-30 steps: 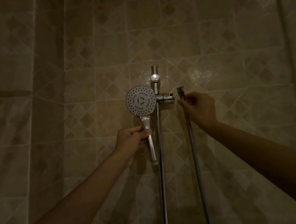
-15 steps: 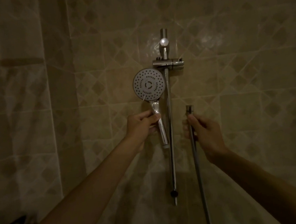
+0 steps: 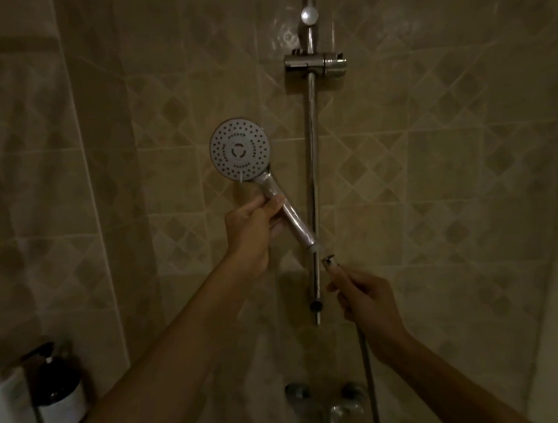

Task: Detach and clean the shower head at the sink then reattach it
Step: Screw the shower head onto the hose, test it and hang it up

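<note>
The round chrome shower head [image 3: 240, 153] faces me in front of the tiled wall, its handle slanting down to the right. My left hand [image 3: 254, 222] grips the upper handle. The handle's lower end [image 3: 312, 245] hangs free, a small gap from the hose end. My right hand [image 3: 362, 297] pinches the metal hose [image 3: 368, 370] just below its end nut [image 3: 329, 261]. The hose drops down to the bottom edge. Behind both runs the vertical chrome slide rail [image 3: 313, 159] with its empty holder bracket [image 3: 317, 64].
A chrome tap mixer [image 3: 326, 401] sits low on the wall. At the lower left stand a dark pump bottle [image 3: 57, 394] and a white container [image 3: 7, 422]. A pale shower curtain [image 3: 19, 176] hangs on the left. The light is dim.
Both hands have come lower in view. The shower head's handle has tilted so its lower end points toward the hose end, and my right hand has brought that hose end closer to it.
</note>
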`<state>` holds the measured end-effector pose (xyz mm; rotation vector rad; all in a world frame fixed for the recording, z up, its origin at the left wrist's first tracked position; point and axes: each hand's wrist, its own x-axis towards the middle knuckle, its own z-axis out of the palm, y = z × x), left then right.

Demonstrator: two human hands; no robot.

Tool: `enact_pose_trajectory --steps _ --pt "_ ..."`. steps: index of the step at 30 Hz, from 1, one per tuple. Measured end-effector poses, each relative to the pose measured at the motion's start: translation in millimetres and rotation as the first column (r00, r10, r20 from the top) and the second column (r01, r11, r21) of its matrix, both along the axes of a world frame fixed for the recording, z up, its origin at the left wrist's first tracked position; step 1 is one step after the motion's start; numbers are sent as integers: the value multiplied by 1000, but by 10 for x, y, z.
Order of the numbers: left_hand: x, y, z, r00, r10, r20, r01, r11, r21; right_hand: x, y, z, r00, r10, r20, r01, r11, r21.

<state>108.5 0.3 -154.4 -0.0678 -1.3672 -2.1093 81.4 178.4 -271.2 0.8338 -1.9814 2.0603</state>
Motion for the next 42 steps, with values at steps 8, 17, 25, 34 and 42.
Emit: enact_pose_trajectory --steps 8,17,25,34,42 --pt "18 184 -215 998 -56 15 56 998 19 122 48 -4 987 -99 -130 87 992 -94" --pt "-6 317 -318 998 -57 36 56 998 40 71 126 -101 904 -361 -231 352 933 -81" --pt "44 305 -391 995 -80 55 77 996 53 148 219 -64 997 -72 30 75 988 -131" --pt "58 295 -500 997 -53 60 59 993 -103 184 172 -258 986 55 158 -41 995 -87" --pt "52 294 -580 995 -32 93 43 992 -120 227 155 -312 977 99 188 -82 992 -94"
